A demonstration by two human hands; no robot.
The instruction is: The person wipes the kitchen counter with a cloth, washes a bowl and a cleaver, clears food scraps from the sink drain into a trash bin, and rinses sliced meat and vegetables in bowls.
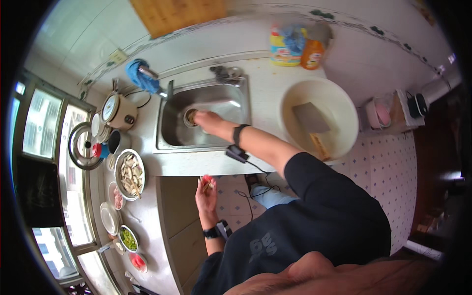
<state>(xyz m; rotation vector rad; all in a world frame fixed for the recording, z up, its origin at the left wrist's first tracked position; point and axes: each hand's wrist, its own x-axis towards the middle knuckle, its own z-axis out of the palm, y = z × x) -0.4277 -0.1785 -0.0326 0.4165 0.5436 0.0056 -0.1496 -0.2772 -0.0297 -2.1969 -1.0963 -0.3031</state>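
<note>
My right hand [209,122] reaches down into the stainless steel sink [225,99]. Its fingers are at the round drain [190,117], where brownish matter shows. I cannot make out whether they grip anything. In front of the counter edge, my left hand [206,202] is turned up and holds small red and brownish food scraps [208,181]. Both wrists carry a dark band with a small box attached. The faucet [149,72] has a blue cloth [138,78] draped over it.
Right of the sink stands a large pale basin [346,110] holding a cleaver [311,117]. Bottles [285,49] stand behind it. On the left counter are a rice cooker [120,110], a bowl of sliced mushrooms [131,175], a bowl of green vegetables [128,239] and other dishes. A cable [252,206] hangs below the counter.
</note>
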